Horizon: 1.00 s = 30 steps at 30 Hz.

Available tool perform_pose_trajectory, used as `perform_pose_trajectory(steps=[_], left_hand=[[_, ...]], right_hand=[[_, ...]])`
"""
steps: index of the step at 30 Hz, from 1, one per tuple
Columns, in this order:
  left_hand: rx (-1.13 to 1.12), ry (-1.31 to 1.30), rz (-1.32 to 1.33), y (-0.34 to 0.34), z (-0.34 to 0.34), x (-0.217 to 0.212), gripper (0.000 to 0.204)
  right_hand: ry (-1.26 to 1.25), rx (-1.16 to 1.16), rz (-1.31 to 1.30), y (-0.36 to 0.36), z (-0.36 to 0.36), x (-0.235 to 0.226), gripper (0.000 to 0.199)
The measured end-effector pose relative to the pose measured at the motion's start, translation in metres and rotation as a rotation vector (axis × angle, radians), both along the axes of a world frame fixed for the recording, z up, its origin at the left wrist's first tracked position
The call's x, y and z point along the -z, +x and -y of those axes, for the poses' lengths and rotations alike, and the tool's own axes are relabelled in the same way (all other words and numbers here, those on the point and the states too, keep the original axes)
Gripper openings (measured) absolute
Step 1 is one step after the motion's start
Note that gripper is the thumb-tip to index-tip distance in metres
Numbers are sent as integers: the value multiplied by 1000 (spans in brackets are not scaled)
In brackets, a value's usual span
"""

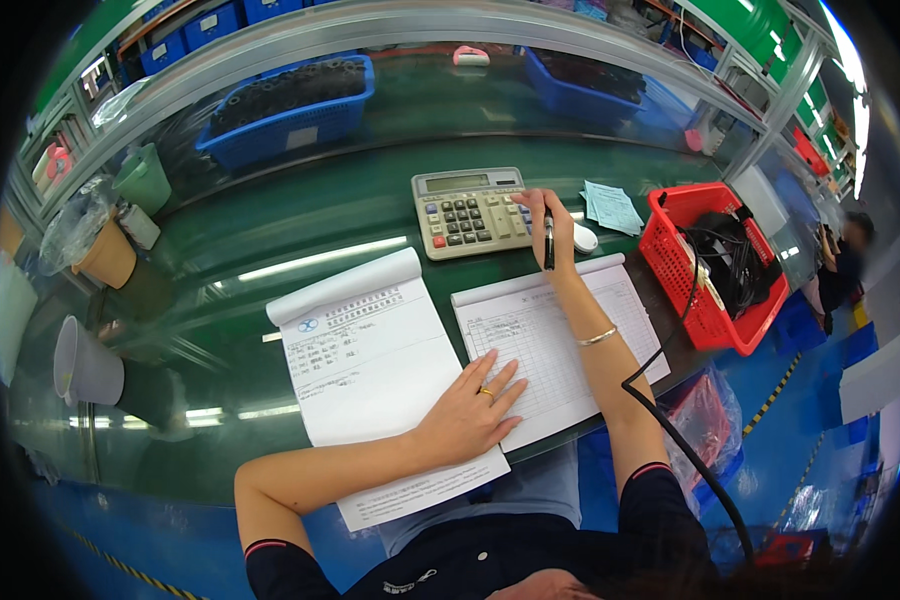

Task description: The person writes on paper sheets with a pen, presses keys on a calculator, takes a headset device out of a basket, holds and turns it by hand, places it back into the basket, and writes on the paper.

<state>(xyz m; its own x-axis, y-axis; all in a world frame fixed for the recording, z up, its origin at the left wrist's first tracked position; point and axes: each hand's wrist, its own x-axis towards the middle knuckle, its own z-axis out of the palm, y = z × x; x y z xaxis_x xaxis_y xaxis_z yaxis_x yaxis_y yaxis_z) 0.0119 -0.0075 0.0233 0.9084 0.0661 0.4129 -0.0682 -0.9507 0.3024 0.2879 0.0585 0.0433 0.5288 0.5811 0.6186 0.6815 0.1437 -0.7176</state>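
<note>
My left hand lies flat with its fingers spread, a ring on one of them. It rests across the inner edges of a white letterhead pad with handwritten lines and a gridded form pad. Farther up, my right hand holds a black pen pointing down toward me. A fingertip of that hand is over the right-hand keys of a beige desk calculator; I cannot tell whether it presses one. Just right of the hand sits a rounded white object, partly hidden by it.
Light-blue slips lie beyond the form pad. A red basket with black cables stands at the right, and a black cord runs past my right arm. Tubs and a grey cup stand left. Blue bins line the back.
</note>
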Motion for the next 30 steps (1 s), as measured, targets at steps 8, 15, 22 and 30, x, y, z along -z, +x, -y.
perform_pose_trajectory(steps=[8, 15, 22, 30], left_hand=[[4, -15, 20, 1, 2, 3, 46], [5, -12, 17, 0, 1, 7, 47], [-7, -47, 21, -2, 1, 9, 47], [9, -31, 17, 2, 2, 7, 46]], right_hand=[[-68, -269, 208, -29, 0, -13, 17], [-131, -238, 455, -50, -12, -14, 17], [-179, -207, 518, -53, -9, -3, 17], [-125, -206, 502, -48, -9, -8, 15]])
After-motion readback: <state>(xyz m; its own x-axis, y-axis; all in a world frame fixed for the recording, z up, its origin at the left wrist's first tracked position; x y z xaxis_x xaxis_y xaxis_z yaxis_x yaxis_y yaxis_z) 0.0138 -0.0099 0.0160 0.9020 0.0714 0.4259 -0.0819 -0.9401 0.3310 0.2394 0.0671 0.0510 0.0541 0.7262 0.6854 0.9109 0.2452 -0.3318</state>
